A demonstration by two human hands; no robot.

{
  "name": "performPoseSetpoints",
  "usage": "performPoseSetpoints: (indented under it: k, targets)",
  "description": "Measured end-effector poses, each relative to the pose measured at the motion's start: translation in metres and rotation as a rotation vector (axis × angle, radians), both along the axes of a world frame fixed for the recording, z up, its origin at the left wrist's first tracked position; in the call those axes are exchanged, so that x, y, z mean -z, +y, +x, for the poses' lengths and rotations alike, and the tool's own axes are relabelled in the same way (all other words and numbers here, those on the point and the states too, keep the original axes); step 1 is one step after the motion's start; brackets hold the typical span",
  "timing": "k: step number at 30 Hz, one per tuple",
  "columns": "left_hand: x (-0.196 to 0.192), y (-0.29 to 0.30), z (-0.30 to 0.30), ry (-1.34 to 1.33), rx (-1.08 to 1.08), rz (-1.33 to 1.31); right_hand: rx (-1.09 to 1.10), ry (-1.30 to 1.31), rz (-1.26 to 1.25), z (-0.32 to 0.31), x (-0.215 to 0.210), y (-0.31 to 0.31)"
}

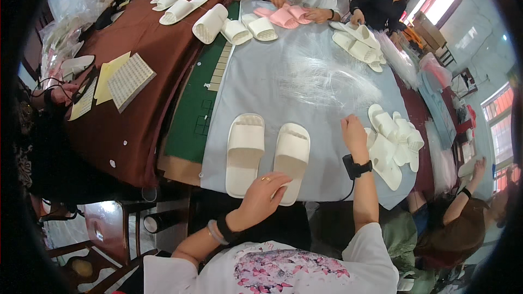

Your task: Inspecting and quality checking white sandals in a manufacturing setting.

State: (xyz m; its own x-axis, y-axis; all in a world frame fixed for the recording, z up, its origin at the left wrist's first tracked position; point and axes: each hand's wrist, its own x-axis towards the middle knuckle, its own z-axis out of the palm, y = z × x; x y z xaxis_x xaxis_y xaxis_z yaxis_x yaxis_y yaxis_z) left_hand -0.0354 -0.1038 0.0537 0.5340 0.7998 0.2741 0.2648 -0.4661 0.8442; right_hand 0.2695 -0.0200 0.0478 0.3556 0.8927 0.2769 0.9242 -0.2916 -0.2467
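A pair of white slide slippers lies side by side in front of me, the left slipper (245,155) straight and the right slipper (292,158) slightly turned. My left hand (265,195), with a ring on one finger, rests over the heel part of the right slipper, its fingers stretched across the insole and the thumb apart. Further right and forward, my right hand (354,130) is raised with its fingers curled together. What they may pinch is too small to make out. Just beyond it spreads a heap of clear, shiny plastic film (332,79).
Several white slippers (384,158) are piled to my right. Across the grey-covered table (239,81), a co-worker handles pink slippers (283,17); another touches white slippers (357,43). More white slippers (210,24) stand at far left, near printed sheets (131,81) on a brown cloth.
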Motion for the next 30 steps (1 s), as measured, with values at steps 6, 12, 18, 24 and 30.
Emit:
performPoseSetpoints:
  k: [6,12,18,24,30]
  targets:
    - [0.004,0.049,0.040,-0.396,0.080,-0.971,-0.478,0.746,-0.215,-0.108,-0.013,-0.069]
    - [0.019,0.091,0.068,-0.410,0.197,-1.144,-0.551,0.626,-0.273,-0.158,-0.023,-0.132]
    - [-0.011,0.133,0.053,-0.851,0.085,-1.020,-1.076,0.792,-0.647,-0.128,-0.045,-0.172]
    - [-0.012,0.091,-0.060,-1.071,-0.326,-0.791,-0.126,1.189,-0.501,-0.058,-0.025,-0.193]
    - [0.031,-0.012,-0.078,-0.647,-0.125,-1.624,0.117,1.606,0.309,-0.046,0.013,-0.180]
